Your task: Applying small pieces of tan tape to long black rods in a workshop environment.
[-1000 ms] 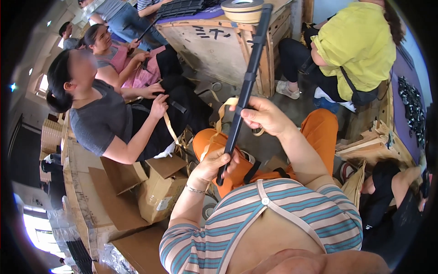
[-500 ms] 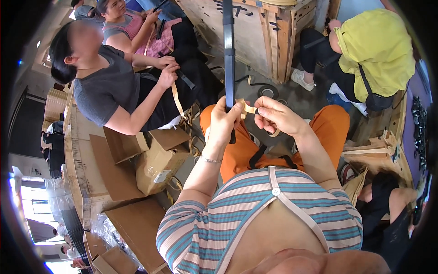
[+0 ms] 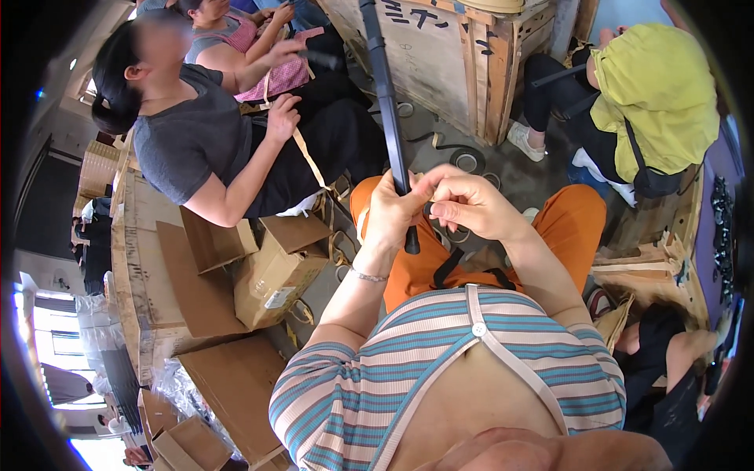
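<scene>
A long dark rod (image 3: 387,94) with a black end piece runs up and away from my lap, tilted slightly to the left. My left hand (image 3: 389,210) is closed around its lower part, and the black end shows below the palm. Close against it, my right hand (image 3: 471,206) is closed in a pinch, its fingers meeting the left thumb beside the rod. Only a tiny bit of a beige strip shows between the hands; the fingers hide the rest. Both hands are above my orange trousers (image 3: 565,216).
On the left sits a co-worker (image 3: 188,133) with a beige strip; another person in yellow (image 3: 656,102) is at the right. Open cardboard boxes (image 3: 279,275) stand by my left arm. A wooden crate (image 3: 428,71) is ahead, with tape rolls (image 3: 466,162) on the floor.
My hands have come together, and the beige strip stretched between them is now mostly hidden. The rod has tilted left at its far end. The left co-worker's hands have moved apart.
</scene>
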Tool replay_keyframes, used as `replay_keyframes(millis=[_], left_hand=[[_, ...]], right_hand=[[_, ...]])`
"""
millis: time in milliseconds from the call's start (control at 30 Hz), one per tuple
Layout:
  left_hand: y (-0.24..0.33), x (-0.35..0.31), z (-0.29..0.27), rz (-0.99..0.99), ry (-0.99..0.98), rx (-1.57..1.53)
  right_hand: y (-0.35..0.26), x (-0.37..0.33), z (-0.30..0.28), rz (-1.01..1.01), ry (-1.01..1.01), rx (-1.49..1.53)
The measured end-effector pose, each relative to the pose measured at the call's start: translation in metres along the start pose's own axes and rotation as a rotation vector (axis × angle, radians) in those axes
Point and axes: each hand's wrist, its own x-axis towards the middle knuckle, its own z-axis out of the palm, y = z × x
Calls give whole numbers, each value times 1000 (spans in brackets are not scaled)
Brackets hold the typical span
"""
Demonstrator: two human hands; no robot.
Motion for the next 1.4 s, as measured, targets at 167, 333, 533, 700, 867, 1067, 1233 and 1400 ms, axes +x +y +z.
replay_keyframes(millis=[167, 333, 533, 700, 867, 1067, 1233, 1400], left_hand=[[10, -6, 0, -62, -66, -100], [12, -13, -5, -42, -149, -83], [10, -16, -6, -66, -209, -29], [3, -17, -9, -37, -247, -19], [-3, -19, -8, -38, -266, -34], [-10, -28, -4, -63, -319, -21], [-12, -29, -2, -43, -367, -39], [-20, -38, -4, -89, -426, -45]], right_hand=[[-12, 5, -10, 306, 9, 229], [-3, 15, -6, 166, 140, -154], [0, 19, -5, 125, 140, -151], [-1, 23, -13, 119, 259, -75], [5, 32, -26, -53, 429, -69], [-2, 51, -27, -133, 531, 280], [-2, 50, -28, -140, 484, 299], [-11, 49, -36, -103, 543, 252]])
